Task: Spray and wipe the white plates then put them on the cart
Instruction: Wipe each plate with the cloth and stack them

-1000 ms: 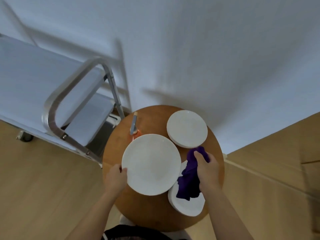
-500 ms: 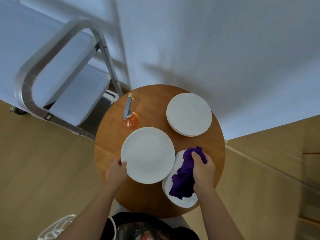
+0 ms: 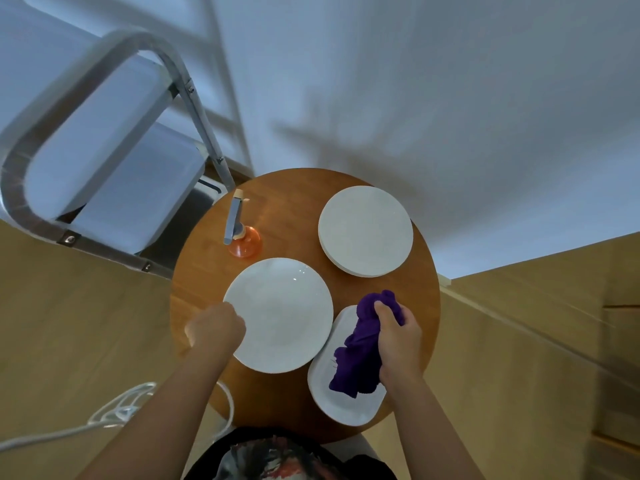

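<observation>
A large white plate (image 3: 282, 313) lies near the middle of the round wooden table (image 3: 298, 202). My left hand (image 3: 215, 330) grips its left rim. My right hand (image 3: 398, 336) holds a purple cloth (image 3: 360, 355) over a second white plate (image 3: 346, 403) at the table's front right. A stack of white plates (image 3: 365, 230) sits at the back right. An orange spray bottle (image 3: 242, 233) with a grey trigger head stands at the back left. The cart (image 3: 104, 140), with pale shelves and a metal frame, is to the left of the table.
A white wall rises behind the table. The floor is light wood. A white cable (image 3: 114, 410) lies on the floor at the lower left. Wooden panels stand at the right edge.
The view has tilted down, so the table sits higher in frame than a second ago. Both hands keep their holds on the plate rim and the cloth.
</observation>
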The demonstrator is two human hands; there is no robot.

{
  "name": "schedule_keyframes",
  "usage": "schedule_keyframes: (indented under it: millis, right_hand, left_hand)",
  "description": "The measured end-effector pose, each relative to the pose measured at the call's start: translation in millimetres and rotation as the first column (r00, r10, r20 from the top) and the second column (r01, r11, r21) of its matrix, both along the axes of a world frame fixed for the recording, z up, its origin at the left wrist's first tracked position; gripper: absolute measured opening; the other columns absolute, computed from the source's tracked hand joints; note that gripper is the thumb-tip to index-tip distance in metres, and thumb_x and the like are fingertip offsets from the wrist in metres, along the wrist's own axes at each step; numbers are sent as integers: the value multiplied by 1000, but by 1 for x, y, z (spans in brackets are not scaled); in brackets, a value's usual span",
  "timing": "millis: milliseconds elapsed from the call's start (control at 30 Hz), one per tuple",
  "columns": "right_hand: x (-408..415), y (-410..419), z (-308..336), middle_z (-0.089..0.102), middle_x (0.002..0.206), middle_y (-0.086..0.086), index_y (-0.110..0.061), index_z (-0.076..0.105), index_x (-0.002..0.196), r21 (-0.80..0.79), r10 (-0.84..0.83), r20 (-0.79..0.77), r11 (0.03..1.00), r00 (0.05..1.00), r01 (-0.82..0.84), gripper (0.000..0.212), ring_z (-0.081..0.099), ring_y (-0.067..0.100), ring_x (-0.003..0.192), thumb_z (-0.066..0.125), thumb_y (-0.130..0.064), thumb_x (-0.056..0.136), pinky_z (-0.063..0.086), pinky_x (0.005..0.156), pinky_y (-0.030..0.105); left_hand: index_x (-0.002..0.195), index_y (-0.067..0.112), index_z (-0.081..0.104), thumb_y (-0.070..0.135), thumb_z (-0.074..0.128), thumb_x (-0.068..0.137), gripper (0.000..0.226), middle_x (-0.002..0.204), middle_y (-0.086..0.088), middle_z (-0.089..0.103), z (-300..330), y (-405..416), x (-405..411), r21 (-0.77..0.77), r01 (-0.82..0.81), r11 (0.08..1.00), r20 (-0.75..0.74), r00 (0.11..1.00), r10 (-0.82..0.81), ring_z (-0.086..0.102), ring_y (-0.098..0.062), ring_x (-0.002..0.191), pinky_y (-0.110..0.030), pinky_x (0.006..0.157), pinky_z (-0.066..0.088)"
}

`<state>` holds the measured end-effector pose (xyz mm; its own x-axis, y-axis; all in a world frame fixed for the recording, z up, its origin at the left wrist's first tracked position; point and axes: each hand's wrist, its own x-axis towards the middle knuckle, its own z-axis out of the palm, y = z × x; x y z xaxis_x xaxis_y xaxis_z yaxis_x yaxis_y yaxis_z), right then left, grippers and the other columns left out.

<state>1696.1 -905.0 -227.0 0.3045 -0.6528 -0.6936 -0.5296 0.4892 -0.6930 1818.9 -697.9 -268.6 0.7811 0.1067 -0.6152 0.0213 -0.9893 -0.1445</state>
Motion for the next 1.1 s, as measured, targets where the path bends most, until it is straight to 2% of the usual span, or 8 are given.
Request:
schedule_keyframes:
  millis: [167,300,400,533,700,800,933,1100]
  right_hand:
    - [3,-19,-2,67,90,-4,-31,60,99,20,-18,47,1000,999,17,15,66,17,81,66,-29,85,49,57,24]
    - [12,-36,-3,67,90,-2,-28,60,100,44,-18,63,999,998,15,15,66,16,79,65,-27,86,49,54,23]
    - [23,-52,-4,65,94,-1,-28,58,104,54,-22,55,998,998,19,19,64,17,83,64,-29,87,49,58,24]
    - [33,-73,-6,65,92,-2,-31,59,96,52,-21,81,998,996,17,11,63,17,83,64,-29,87,50,61,25]
    - [32,-85,-9,65,88,-5,-32,58,92,47,-29,71,999,997,26,8,63,14,80,64,-29,87,48,57,22]
    - [28,-85,-12,64,89,-5,-33,57,90,52,-37,57,998,998,34,9,62,14,81,64,-29,87,47,57,22]
    - [25,-83,-16,64,93,-4,-34,55,93,52,-35,26,998,999,34,11,62,16,84,64,-30,87,48,60,24]
    - [27,-86,-15,64,92,-4,-34,55,95,57,-35,31,998,999,33,12,62,16,84,64,-29,87,47,58,23]
  left_hand:
    - [107,11,59,39,44,98,33,94,-4,63,13,-73,25,-294,56,954,46,998,-45,61,-19,87,-31,80,50]
    - [73,11,56,32,51,96,32,64,-1,50,5,-135,46,-495,-14,869,43,998,41,48,-11,58,-22,55,39]
    - [81,9,59,32,50,98,30,70,-3,56,-10,-164,52,-474,-7,881,31,999,24,52,-12,60,-19,54,39]
    - [107,4,60,35,55,95,33,100,-10,65,-29,-181,54,-499,-106,860,-55,994,91,64,-22,84,-25,69,47]
    - [101,5,56,26,57,95,22,69,-3,55,-47,-185,62,-495,-230,838,-161,972,171,59,-17,57,-23,53,50]
    - [95,6,52,19,55,95,14,68,-6,57,-50,-184,64,-479,-299,825,-208,952,224,60,-19,57,-27,58,55]
    - [88,10,48,28,56,95,21,67,-5,57,-51,-187,63,-483,-223,847,-138,974,178,59,-18,55,-26,56,52]
    - [81,7,50,17,56,94,17,68,-6,56,-47,-188,71,-469,-249,847,-150,968,202,59,-19,57,-28,60,55]
